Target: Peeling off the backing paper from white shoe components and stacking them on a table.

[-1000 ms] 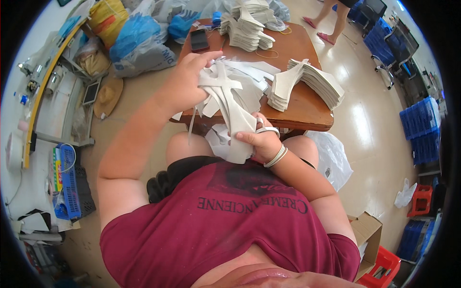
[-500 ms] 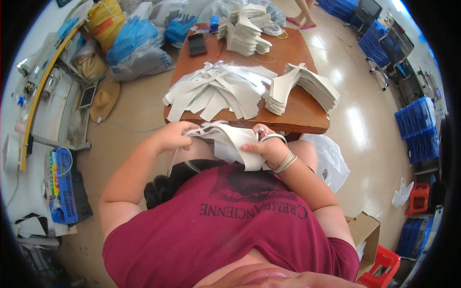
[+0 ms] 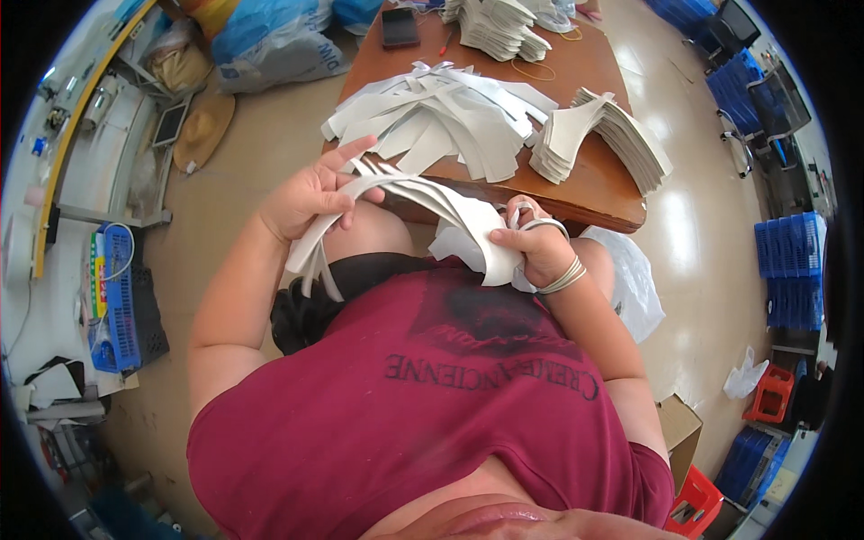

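Observation:
Over my lap I hold a small bundle of curved, off-white cut pieces (image 3: 432, 193), thin and flexible like fabric or foam sheet. My left hand (image 3: 324, 193) grips their left part between thumb and fingers, its index finger stretched away, and the ends fan apart below it. At the other end my right hand (image 3: 538, 247) pinches the bundle under its thumb; a white strip or loop passes round its fingers. Beyond my hands, a loose spread pile of similar white pieces (image 3: 432, 117) lies on the brown table (image 3: 594, 200). A neat arched stack (image 3: 621, 135) sits to its right.
Farther back on the table are another stack of pieces (image 3: 495, 27) and a dark phone (image 3: 400, 29). Stuffed plastic bags (image 3: 274, 49) and a straw hat (image 3: 202, 133) are on the floor at left. A white plastic bag (image 3: 634, 274) hangs by my right knee.
My left hand has moved left and up along the bundle, its index finger now extended, and the pieces are drawn out and fanned. My right hand keeps its grip. The view has tilted slightly nearer.

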Demonstrator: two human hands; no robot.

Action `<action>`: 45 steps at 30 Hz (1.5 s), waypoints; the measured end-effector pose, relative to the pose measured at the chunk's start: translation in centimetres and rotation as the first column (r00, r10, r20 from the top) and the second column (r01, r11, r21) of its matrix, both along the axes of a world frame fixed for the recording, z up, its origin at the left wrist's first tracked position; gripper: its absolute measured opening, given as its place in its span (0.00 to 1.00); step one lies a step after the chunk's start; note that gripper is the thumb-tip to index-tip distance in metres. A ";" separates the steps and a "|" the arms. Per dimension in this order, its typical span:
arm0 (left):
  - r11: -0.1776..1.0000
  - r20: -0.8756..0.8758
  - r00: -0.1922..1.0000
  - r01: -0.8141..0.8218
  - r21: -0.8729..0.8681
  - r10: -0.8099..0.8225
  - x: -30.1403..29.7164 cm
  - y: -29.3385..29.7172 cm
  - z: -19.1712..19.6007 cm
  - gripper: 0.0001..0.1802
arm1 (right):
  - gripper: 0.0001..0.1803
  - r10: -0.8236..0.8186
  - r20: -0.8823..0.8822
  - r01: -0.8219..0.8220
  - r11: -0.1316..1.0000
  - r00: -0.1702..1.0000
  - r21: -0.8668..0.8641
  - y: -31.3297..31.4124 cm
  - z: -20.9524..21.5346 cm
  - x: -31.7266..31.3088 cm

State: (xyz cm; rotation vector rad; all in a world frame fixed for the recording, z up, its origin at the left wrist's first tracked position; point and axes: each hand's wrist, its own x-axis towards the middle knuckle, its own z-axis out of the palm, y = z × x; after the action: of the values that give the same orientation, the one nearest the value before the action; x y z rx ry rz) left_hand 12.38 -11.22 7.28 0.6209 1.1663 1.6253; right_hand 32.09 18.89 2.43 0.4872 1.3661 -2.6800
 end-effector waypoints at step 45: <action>0.745 -0.929 -0.252 -0.666 -0.038 -0.272 -10.7 13.8 -10.6 0.27 | 0.16 0.104 0.119 -0.140 0.225 0.987 0.964 1.9 -4.0 -0.6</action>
State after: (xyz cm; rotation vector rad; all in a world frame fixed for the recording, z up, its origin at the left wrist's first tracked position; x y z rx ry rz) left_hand 1.67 2.53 -3.27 1.4335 3.1146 0.3641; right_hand 31.51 20.76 -1.55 0.4105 2.8188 -1.2611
